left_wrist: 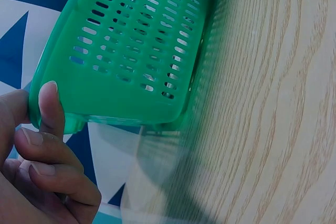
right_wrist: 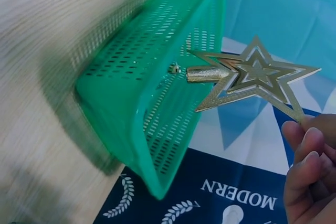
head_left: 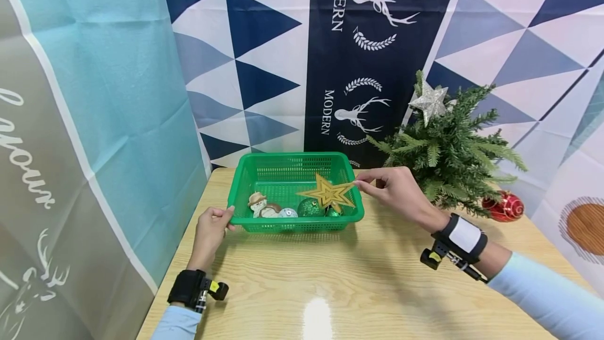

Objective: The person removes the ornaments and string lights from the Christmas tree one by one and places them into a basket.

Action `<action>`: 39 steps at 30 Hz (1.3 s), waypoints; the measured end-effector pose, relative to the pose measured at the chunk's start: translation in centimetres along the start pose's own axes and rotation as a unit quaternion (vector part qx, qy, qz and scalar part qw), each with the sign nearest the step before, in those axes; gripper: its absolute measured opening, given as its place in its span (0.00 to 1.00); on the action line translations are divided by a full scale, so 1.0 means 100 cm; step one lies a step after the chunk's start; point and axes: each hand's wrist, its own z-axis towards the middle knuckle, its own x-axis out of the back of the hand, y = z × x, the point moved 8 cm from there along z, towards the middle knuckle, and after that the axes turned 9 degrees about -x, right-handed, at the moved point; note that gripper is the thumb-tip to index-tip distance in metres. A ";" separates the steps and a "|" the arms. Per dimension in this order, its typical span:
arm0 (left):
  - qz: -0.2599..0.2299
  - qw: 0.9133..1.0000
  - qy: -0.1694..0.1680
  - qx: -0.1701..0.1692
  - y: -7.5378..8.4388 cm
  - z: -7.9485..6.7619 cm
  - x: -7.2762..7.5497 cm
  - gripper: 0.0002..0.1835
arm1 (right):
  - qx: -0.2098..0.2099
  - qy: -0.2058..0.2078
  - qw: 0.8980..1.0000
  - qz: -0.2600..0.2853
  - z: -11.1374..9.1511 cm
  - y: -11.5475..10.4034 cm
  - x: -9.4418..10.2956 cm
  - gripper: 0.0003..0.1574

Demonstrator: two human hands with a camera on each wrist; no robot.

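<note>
Right hand (head_left: 398, 190) pinches gold star (head_left: 327, 193).

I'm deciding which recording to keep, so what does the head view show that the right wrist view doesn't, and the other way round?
Only the head view shows the small green tree with its silver star, the red bauble and the snowman figure.

Only the right wrist view clearly shows the full length of the gold tube on the gold star.

Both share the green basket, the right hand pinching a point of that gold star, part of the left hand at the basket's rim, the wooden table and the lettered cloth.
</note>
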 end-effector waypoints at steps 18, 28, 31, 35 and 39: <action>0.004 1.000 -0.003 0.000 -0.001 -0.001 0.002 0.16 | 0.008 -0.031 0.999 0.007 -0.005 0.000 -0.028 0.06; 0.000 1.000 -0.002 -0.004 0.003 0.000 0.001 0.16 | -0.017 -0.062 0.998 0.005 -0.005 0.009 -0.051 0.07; 0.001 1.000 -0.003 -0.004 0.002 0.000 0.000 0.17 | -0.033 -0.073 0.997 0.000 -0.007 0.010 -0.060 0.07; 0.000 1.000 -0.003 -0.001 0.001 0.000 0.000 0.16 | -0.041 -0.088 0.995 0.007 -0.009 0.010 -0.073 0.08; -0.002 1.000 -0.004 0.002 0.000 0.000 0.000 0.16 | -0.054 -0.113 0.992 0.025 -0.012 0.011 -0.083 0.09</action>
